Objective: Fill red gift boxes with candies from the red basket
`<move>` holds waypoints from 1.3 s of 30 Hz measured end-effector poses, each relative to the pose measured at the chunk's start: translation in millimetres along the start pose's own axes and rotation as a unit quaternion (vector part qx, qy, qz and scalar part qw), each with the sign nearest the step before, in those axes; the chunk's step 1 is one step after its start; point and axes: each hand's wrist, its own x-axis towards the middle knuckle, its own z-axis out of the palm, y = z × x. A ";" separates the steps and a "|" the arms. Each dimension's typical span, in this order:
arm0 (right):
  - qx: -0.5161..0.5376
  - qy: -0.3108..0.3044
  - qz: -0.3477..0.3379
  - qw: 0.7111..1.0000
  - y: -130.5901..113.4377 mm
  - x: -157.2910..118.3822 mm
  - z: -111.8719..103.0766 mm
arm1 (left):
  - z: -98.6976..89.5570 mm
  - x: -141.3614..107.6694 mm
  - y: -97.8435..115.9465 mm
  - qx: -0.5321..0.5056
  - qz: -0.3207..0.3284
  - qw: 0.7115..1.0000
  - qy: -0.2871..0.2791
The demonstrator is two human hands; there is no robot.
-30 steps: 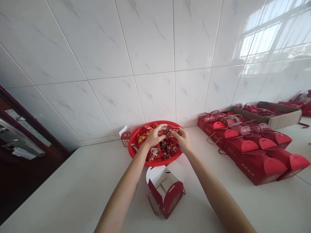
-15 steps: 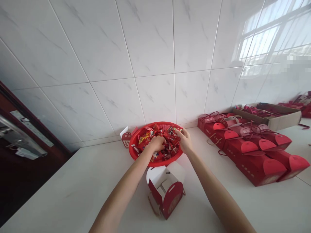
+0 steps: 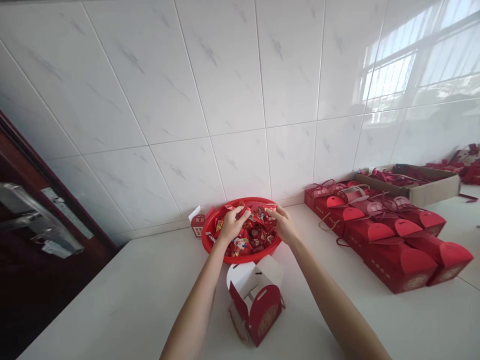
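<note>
A round red plastic basket (image 3: 208,245) stands against the tiled wall, filled with wrapped candies (image 3: 242,246) in mostly red wrappers. My left hand (image 3: 233,223) is over its left half, fingers pinched on a small red-wrapped candy (image 3: 242,209). At the basket's right rim, my right hand (image 3: 284,224) pinches another red-wrapped candy (image 3: 270,206) between thumb and fingers. Just in front of the basket, between my forearms, stands an open red gift box (image 3: 265,315) with a white inside, its flaps raised and a cord handle hanging at the side.
Several closed red gift boxes (image 3: 397,262) stand in rows on the right of the white table (image 3: 150,295). Behind them is a cardboard box (image 3: 431,192) holding red items. Another open red box (image 3: 197,223) touches the basket's left side. A door with a metal handle (image 3: 22,220) is at the left.
My left hand has risen out of the candies and moved slightly up and left, now with a candy in its fingers. My right hand stays by the right rim, still holding a candy.
</note>
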 end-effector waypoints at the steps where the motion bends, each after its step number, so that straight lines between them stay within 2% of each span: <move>1: -0.009 -0.029 0.015 0.999 -4.6 -1.7 -0.5 | -2.9 -8.2 4.7 -0.005 -0.002 1.000 0.001; 4: -0.055 -0.126 0.035 0.990 -25.1 -10.4 1.2 | -16.3 -35.6 19.9 -0.019 -0.018 1.000 -0.016; 7: -0.133 -0.240 0.010 0.961 -52.1 -24.6 8.4 | -32.3 -62.2 36.9 -0.021 -0.039 0.996 -0.077; 10: -0.231 -0.348 -0.005 0.908 -73.7 -40.6 17.2 | -44.1 -82.1 52.0 0.021 -0.052 0.983 -0.174; 13: -0.333 -0.416 -0.015 0.846 -80.2 -53.9 23.8 | -48.6 -93.8 60.2 0.045 -0.074 0.962 -0.257; 15: -0.382 -0.427 -0.034 0.819 -77.0 -60.0 26.2 | -48.9 -97.8 61.9 0.054 -0.091 0.956 -0.272; 19: -0.430 -0.437 -0.028 0.790 -67.2 -66.1 27.2 | -50.3 -100.6 62.9 0.077 -0.081 0.967 -0.230; 23: -0.434 -0.438 -0.019 0.787 -64.1 -68.4 28.1 | -57.0 -102.0 63.0 0.128 -0.080 0.965 -0.214; 26: -0.423 -0.418 -0.040 0.803 -61.4 -69.3 32.1 | -63.8 -103.7 62.4 0.143 -0.117 0.951 -0.246; 28: -0.435 -0.413 -0.044 0.799 -56.6 -69.9 36.3 | -68.3 -104.4 63.4 0.137 -0.131 0.943 -0.275; 32: -0.493 -0.467 0.008 0.734 -42.7 -71.9 43.5 | -75.5 -104.4 67.8 0.135 -0.146 0.916 -0.348; 34: -0.496 -0.487 0.035 0.718 -38.1 -72.1 44.3 | -77.6 -104.5 68.4 0.140 -0.158 0.909 -0.359; 36: -0.489 -0.479 0.034 0.729 -37.7 -70.4 42.2 | -79.1 -105.0 66.9 0.144 -0.169 0.908 -0.356; 39: -0.478 -0.412 -0.010 0.776 -43.7 -63.4 33.2 | -80.7 -106.3 63.0 0.134 -0.174 0.910 -0.351</move>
